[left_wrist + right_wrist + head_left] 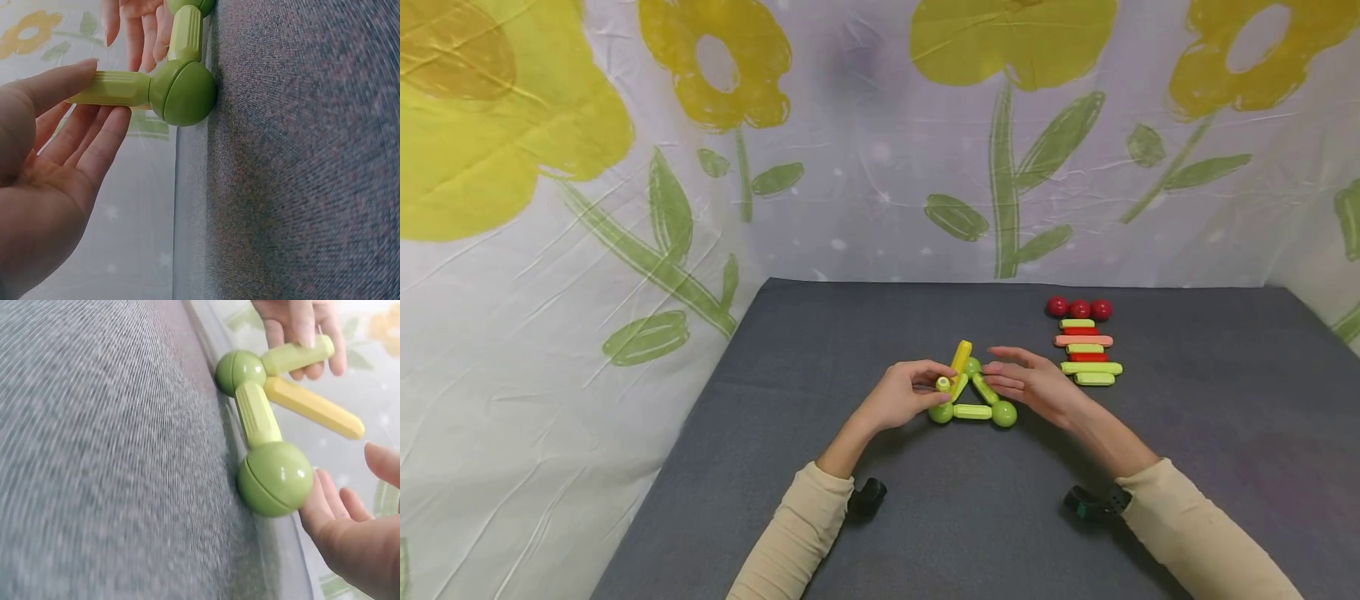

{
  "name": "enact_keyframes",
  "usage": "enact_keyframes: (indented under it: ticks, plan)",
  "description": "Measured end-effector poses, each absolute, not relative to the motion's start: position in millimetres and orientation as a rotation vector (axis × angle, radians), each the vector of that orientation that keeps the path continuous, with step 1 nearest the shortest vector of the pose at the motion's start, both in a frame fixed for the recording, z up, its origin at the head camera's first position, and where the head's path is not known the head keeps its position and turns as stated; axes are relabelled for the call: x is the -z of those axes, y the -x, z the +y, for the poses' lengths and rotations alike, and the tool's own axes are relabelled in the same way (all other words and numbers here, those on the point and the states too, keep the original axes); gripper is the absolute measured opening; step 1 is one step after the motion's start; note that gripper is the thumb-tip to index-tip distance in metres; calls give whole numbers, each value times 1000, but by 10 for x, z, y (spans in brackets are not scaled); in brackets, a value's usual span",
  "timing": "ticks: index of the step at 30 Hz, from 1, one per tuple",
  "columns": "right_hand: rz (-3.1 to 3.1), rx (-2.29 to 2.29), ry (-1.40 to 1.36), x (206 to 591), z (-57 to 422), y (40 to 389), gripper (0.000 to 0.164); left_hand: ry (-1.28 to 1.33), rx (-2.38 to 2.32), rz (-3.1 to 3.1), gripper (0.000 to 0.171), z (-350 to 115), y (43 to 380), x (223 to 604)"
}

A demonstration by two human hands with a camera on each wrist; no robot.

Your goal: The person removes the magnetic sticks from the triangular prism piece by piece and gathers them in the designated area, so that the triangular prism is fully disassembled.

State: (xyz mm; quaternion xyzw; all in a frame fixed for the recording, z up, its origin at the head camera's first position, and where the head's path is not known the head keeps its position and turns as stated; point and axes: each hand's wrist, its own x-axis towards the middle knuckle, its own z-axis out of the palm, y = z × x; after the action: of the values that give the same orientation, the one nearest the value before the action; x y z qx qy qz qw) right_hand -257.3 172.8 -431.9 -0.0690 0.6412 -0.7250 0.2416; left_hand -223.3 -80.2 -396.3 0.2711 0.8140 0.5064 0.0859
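Observation:
A triangle of light green rods (pixel 972 412) and green balls (pixel 1003 414) lies on the table. Between its thumb and fingers, my left hand (pixel 906 396) pinches a light green rod (pixel 115 88) that stands up from the near left ball (pixel 183 92). A longer yellow rod (pixel 961 357) rises at a slant from the far ball (pixel 972 367). Beside the triangle's right side is my right hand (pixel 1033 385), its fingers loosely extended close to the far ball; whether they touch it is unclear. In the right wrist view, its fingers (pixel 322 503) are partly behind the nearest ball (pixel 275 479).
Right of the hands, a column of light green, red and pink rods (pixel 1084 341) lies on the dark grey table (pixel 850 333). Three red balls (pixel 1079 309) sit in a row behind it. A flower-patterned cloth (pixel 865 192) hangs at the back and left.

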Motion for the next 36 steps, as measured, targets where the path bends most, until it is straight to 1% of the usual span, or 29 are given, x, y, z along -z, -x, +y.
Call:
enact_keyframes:
  ticks: [6,8,15,21,36]
  plan:
    - [1795,1980,221,4321,1612,2601,61,-816,-1510,2428,34,-819,2399,4237]
    - [1839,1950,262,4321,1582,2611,62,-813,-1515,2424,33,-830,2417,4268]
    - [2073,1784,430,4323,1466,2655,61,-819,-1510,2427,31,-853,2428,4275]
    - [2056,1808,426,4323,1380,2690,60,-814,-1485,2442,31,-839,2444,4278]
    - [1995,1836,515,4350,1275,2713,49,-804,-1520,2410,30,-832,2447,4277]
